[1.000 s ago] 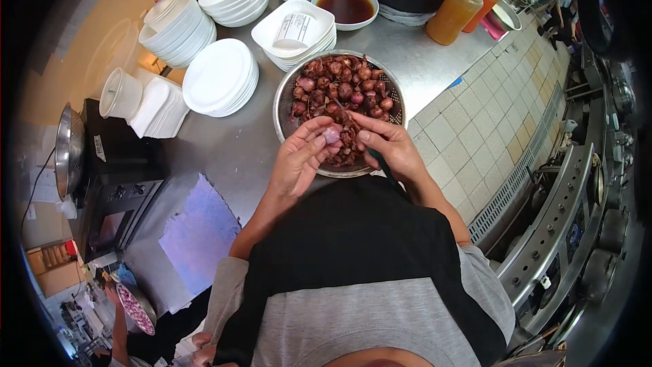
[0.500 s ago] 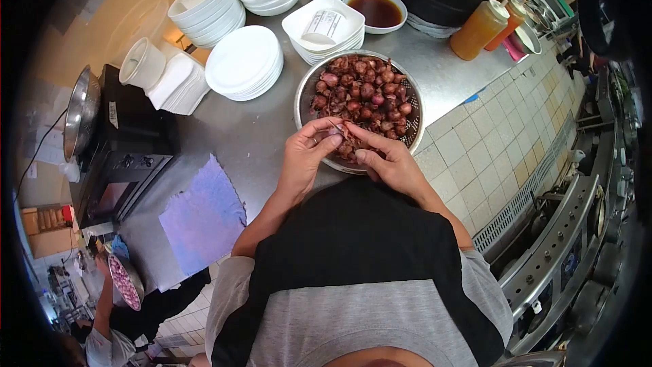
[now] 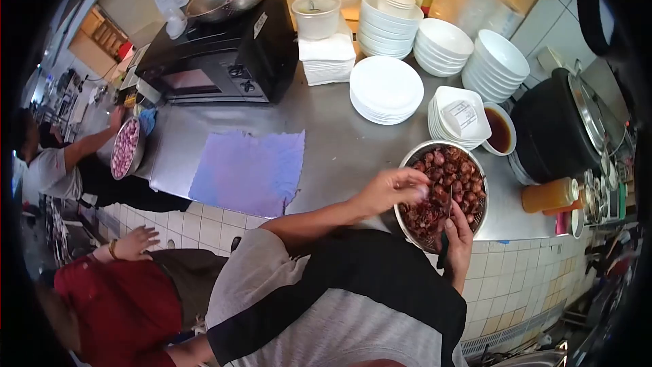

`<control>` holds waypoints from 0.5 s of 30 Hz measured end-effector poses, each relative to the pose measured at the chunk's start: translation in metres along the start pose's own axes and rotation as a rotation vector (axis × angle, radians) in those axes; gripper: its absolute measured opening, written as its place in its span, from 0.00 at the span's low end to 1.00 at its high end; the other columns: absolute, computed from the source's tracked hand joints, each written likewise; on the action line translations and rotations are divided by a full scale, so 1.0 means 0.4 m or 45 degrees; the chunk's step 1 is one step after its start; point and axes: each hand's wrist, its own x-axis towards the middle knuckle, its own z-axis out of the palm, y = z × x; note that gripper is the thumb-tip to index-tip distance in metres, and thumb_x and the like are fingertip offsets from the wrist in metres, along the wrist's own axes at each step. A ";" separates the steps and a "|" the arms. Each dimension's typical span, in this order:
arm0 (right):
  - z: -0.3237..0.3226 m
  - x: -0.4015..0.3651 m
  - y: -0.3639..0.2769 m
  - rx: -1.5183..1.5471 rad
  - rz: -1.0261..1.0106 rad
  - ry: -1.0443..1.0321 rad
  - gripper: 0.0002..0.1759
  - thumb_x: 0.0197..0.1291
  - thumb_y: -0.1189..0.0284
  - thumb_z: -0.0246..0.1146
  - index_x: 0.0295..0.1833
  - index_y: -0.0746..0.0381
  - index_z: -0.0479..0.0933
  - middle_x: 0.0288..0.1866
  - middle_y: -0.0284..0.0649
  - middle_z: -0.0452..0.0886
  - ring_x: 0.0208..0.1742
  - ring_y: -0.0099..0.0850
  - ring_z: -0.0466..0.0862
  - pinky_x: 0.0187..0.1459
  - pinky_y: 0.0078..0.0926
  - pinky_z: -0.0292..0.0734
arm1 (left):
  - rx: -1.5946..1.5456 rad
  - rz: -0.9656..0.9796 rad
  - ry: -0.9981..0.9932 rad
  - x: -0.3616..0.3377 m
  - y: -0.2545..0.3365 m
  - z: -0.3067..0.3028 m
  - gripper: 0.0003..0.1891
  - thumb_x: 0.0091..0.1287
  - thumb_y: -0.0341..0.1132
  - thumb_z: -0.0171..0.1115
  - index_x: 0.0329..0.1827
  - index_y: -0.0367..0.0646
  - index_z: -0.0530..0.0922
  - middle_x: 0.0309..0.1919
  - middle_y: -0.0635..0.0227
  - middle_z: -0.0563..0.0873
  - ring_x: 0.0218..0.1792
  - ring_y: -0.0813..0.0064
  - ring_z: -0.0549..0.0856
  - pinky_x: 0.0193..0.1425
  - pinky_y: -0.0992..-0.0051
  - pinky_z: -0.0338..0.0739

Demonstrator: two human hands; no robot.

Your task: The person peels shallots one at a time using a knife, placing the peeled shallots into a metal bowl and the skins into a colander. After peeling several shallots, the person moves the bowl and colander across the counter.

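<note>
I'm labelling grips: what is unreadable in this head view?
Head view only.
Blurred: small pale shallot at the left hand's fingers, partly covered by them.
Unclear: blade of the dark-handled knife in the right hand, lost against the round metal colander of red shallots.
Too small: print on the white paper slip on the square white plates.

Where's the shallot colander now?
Head view, right of centre: the colander sits at the counter's front edge, below the square plates and sauce bowl; the left hand holds a shallot over it, the right hand a knife at its near rim.
</note>
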 end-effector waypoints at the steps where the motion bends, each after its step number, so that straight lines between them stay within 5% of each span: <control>1: -0.004 0.001 -0.005 -0.111 -0.052 0.010 0.23 0.65 0.75 0.55 0.65 0.63 0.69 0.35 0.29 0.76 0.24 0.15 0.69 0.23 0.11 0.63 | 0.098 0.051 0.102 -0.002 0.030 -0.024 0.14 0.65 0.27 0.60 0.54 0.39 0.75 0.44 0.68 0.82 0.45 0.80 0.81 0.50 0.77 0.77; 9: -0.054 0.000 0.020 -0.490 0.087 0.028 0.16 0.64 0.74 0.57 0.57 0.65 0.74 0.30 0.28 0.75 0.22 0.15 0.68 0.22 0.13 0.62 | 1.924 1.482 1.190 -0.032 0.606 -0.298 0.09 0.62 0.28 0.62 0.45 0.40 0.80 0.40 0.66 0.83 0.39 0.77 0.81 0.44 0.78 0.76; 14: -0.036 0.012 0.022 -0.542 0.054 0.051 0.11 0.63 0.76 0.58 0.50 0.65 0.74 0.30 0.32 0.78 0.22 0.16 0.70 0.22 0.15 0.64 | 2.452 1.410 1.535 -0.034 0.841 -0.489 0.16 0.62 0.35 0.61 0.52 0.42 0.78 0.40 0.58 0.84 0.41 0.58 0.82 0.49 0.66 0.76; 15: -0.035 0.013 0.020 -0.585 0.029 0.060 0.11 0.63 0.76 0.58 0.51 0.65 0.73 0.30 0.33 0.79 0.22 0.17 0.71 0.22 0.16 0.65 | 2.512 0.967 1.525 -0.033 0.857 -0.518 0.20 0.61 0.38 0.61 0.56 0.43 0.76 0.44 0.56 0.83 0.45 0.55 0.82 0.51 0.62 0.75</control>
